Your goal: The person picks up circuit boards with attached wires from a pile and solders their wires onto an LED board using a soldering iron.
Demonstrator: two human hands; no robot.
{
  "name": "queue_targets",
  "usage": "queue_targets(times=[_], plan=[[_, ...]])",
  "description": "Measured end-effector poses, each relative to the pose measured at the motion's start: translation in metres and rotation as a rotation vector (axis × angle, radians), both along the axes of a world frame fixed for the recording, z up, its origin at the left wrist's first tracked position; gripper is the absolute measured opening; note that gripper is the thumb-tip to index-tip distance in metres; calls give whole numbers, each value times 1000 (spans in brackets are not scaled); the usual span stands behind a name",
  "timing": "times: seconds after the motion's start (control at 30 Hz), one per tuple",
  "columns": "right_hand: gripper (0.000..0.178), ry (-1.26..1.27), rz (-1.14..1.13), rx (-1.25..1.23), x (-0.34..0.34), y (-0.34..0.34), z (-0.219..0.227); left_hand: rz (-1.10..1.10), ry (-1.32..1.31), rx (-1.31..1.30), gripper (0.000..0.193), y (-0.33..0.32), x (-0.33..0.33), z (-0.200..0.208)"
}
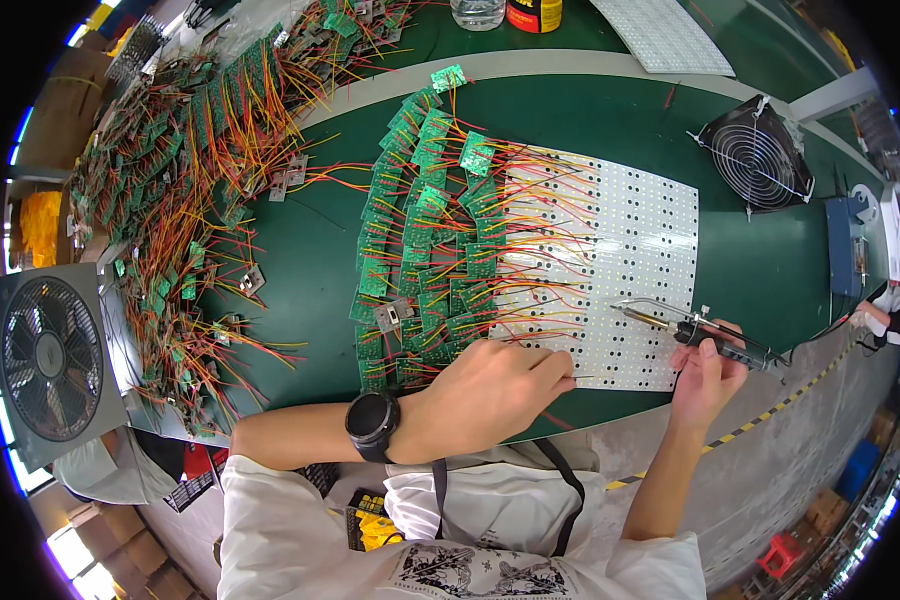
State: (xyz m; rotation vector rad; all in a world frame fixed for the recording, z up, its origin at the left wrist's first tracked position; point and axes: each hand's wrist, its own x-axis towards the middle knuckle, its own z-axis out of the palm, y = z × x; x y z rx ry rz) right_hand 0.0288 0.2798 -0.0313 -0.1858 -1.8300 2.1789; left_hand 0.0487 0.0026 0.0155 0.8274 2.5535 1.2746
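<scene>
My right hand grips a soldering iron with a thin metal feed tube along it; its tip points left over the white LED panel. My left hand, with a black watch on the wrist, is closed in a pinch at the panel's near edge. A thin dark wire end sticks out from its fingertips. Rows of small green circuit boards lie left of the panel, overlapping its left edge. Their red, yellow and black wires spread over the panel's left half. A metal-topped part rests among the boards.
A big heap of wired green boards covers the table's left side. A box fan stands at far left. At the right are a small round-grilled fan and a blue device. Another white panel lies at the back.
</scene>
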Motion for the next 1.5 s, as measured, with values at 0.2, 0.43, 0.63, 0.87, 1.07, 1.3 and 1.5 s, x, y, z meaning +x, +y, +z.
queue_targets(times=[0.2, 0.43, 0.63, 0.87, 1.07, 1.3, 1.5], plan=[[25, 24, 99, 61, 1, 0, 1, 15, 54, 195, 11, 13, 6, 4], [26, 20, 185, 24, 3, 6, -2, 106, 116, -90, 7, 2, 0, -9], [27, -35, 260, -13, 5, 7, 1, 157, 281, -62, 8, 4, -1, -28], [26, -31, 309, 43, 6, 12, -2, 184, 267, 27, 11, 3, -1, -31], [26, -50, 304, 64, 10, 16, -5, 240, 200, 70, 11, 3, -1, -32], [27, -50, 338, 62, 10, 17, -5, 248, 206, 94, 9, 3, -2, -35], [25, -72, 356, 88, 10, 14, -2, 244, 192, 88, 9, 2, -1, -35]])
